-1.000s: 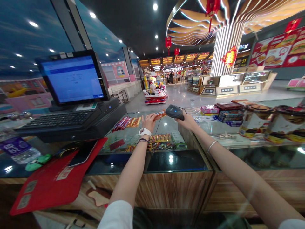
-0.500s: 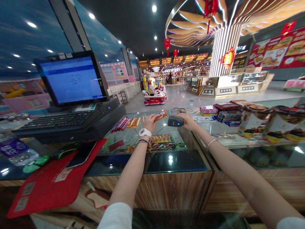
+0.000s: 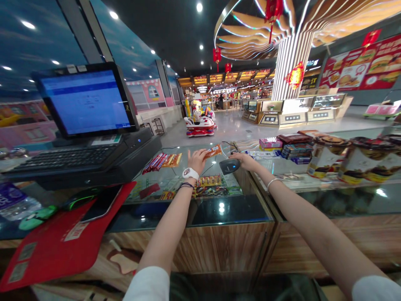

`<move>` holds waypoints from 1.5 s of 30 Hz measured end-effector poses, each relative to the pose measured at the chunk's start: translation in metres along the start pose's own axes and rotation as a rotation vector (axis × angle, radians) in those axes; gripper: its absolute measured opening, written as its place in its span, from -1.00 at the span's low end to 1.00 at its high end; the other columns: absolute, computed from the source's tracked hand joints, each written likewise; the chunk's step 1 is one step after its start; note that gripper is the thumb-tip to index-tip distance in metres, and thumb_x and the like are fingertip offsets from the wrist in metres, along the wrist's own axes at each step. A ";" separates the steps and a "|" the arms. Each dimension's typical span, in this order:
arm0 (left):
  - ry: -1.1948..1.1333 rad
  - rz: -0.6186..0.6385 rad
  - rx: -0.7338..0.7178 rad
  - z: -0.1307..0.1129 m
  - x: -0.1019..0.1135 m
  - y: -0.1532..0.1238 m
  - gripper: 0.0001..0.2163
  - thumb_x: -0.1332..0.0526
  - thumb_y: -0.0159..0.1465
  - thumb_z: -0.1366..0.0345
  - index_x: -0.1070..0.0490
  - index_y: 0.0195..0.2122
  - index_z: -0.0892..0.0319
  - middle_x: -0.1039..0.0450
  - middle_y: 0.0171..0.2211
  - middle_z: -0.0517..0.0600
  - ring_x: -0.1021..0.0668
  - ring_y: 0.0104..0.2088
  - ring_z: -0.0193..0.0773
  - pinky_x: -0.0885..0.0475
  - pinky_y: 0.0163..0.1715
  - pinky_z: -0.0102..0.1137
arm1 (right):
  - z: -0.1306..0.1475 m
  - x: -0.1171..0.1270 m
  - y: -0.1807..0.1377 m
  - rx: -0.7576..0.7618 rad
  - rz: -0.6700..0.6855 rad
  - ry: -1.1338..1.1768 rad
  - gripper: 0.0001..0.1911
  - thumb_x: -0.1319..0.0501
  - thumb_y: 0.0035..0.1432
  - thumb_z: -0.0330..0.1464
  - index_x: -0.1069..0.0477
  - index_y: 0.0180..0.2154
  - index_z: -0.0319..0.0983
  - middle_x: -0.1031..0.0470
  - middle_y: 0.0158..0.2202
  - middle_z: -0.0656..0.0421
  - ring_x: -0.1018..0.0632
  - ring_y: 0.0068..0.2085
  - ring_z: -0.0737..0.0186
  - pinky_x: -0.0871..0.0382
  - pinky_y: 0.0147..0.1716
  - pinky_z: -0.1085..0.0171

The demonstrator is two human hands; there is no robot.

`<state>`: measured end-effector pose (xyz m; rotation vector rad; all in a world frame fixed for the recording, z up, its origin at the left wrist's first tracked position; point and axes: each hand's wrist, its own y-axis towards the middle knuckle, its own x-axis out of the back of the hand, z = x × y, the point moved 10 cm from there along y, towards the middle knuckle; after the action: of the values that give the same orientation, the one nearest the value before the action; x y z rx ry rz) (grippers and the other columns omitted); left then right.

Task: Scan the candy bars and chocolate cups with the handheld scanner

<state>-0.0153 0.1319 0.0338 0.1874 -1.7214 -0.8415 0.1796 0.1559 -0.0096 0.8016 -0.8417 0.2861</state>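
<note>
My left hand (image 3: 197, 161), with a white watch on its wrist, is closed on one end of an orange-wrapped snack bar (image 3: 214, 151) over the glass counter. The bar's far end points right, towards a dark barcode scanner (image 3: 229, 166) with a small blue light. My right hand (image 3: 245, 160) grips that scanner just right of the bar; the two appear close but apart. Left of my left hand lie red-wrapped snack bars (image 3: 154, 162) and yellow-orange-wrapped bars (image 3: 172, 160) on the glass.
A monitor (image 3: 86, 100) and keyboard (image 3: 62, 156) stand at left. Nearer are a red mat (image 3: 72, 246), a phone (image 3: 102, 203) and a water bottle (image 3: 17, 202). On the right counter sit small boxes (image 3: 296, 151) and large cups (image 3: 328, 154).
The scanner has tipped slightly downward in my right hand. My left hand keeps the snack bar in nearly the same place. The whole view has shifted a little.
</note>
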 end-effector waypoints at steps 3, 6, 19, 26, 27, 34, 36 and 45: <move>-0.002 0.004 -0.004 -0.001 -0.001 0.000 -0.57 -0.11 0.27 0.48 -0.41 0.11 -0.06 -0.44 0.16 -0.03 -0.44 0.15 -0.10 0.08 0.35 0.13 | -0.006 0.000 -0.002 -0.068 0.003 0.000 -0.49 -0.17 -0.10 -0.62 -0.59 -0.11 -0.16 -0.58 0.03 0.14 -0.45 0.21 0.03 -0.25 0.25 0.00; -0.004 0.006 -0.002 -0.001 -0.002 0.000 -0.58 -0.11 0.27 0.47 -0.42 0.10 -0.06 -0.44 0.16 -0.03 -0.45 0.14 -0.10 0.08 0.35 0.14 | -0.009 -0.001 -0.004 -0.093 0.001 -0.002 -0.48 -0.17 -0.10 -0.63 -0.60 -0.11 -0.17 -0.59 0.02 0.15 -0.48 0.18 0.05 -0.25 0.25 0.04; -0.032 0.053 -0.016 -0.009 0.001 0.000 -0.60 -0.13 0.29 0.44 -0.40 0.12 -0.05 -0.43 0.17 -0.02 -0.44 0.17 -0.10 0.03 0.34 0.14 | -0.014 -0.001 -0.009 -0.161 0.049 -0.029 -0.37 -0.11 -0.10 -0.68 -0.55 -0.01 -0.17 -0.59 0.03 0.13 -0.54 0.12 0.08 -0.34 0.18 0.09; -0.040 0.047 -0.036 -0.019 0.005 -0.002 -0.63 -0.11 0.33 0.41 -0.40 0.13 -0.03 -0.41 0.20 -0.03 -0.44 0.18 -0.14 0.04 0.36 0.10 | -0.002 0.022 -0.004 -0.087 -0.167 -0.109 -0.25 0.01 -0.05 -0.68 -0.37 0.20 -0.22 -0.47 0.16 0.06 -0.44 0.20 0.10 -0.28 0.24 -0.03; -0.041 0.052 -0.041 -0.021 0.005 -0.002 -0.63 -0.11 0.33 0.41 -0.40 0.13 -0.03 -0.41 0.20 -0.03 -0.44 0.19 -0.14 0.04 0.36 0.09 | 0.005 0.025 -0.003 -0.059 -0.199 -0.118 -0.25 0.01 -0.02 -0.66 -0.34 0.22 -0.22 -0.44 0.19 0.05 -0.42 0.21 0.09 -0.25 0.25 -0.04; -0.038 0.070 -0.053 -0.019 0.015 -0.009 -0.62 -0.18 0.30 0.37 -0.40 0.14 -0.01 -0.44 0.17 -0.03 -0.47 0.16 -0.17 -0.05 0.35 0.00 | 0.077 0.011 0.005 0.148 -0.210 -0.230 -0.27 -0.02 0.14 -0.55 -0.12 0.34 -0.14 -0.23 0.33 0.06 -0.26 0.32 0.08 -0.14 0.31 -0.09; -0.018 0.098 -0.062 -0.012 0.018 -0.017 -0.61 -0.22 0.28 0.34 -0.40 0.15 0.00 -0.46 0.16 -0.02 -0.49 0.14 -0.16 -0.12 0.32 -0.05 | 0.092 0.001 0.006 0.157 -0.161 -0.263 -0.28 -0.01 0.17 -0.53 -0.09 0.36 -0.14 -0.21 0.34 0.06 -0.24 0.33 0.07 -0.12 0.31 -0.10; 0.121 0.137 0.010 0.056 0.040 -0.056 -0.62 -0.22 0.26 0.31 -0.41 0.12 0.02 -0.47 0.14 0.00 -0.47 0.16 -0.11 -0.15 0.30 -0.09 | 0.133 -0.079 0.030 0.145 0.166 -0.397 -0.19 -0.12 0.22 -0.38 0.16 0.42 -0.17 0.14 0.46 0.12 0.08 0.44 -0.01 0.08 0.35 -0.14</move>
<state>-0.0958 0.0940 0.0255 0.1229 -1.6065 -0.7074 0.0391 0.0859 -0.0004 0.9415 -1.2750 0.3434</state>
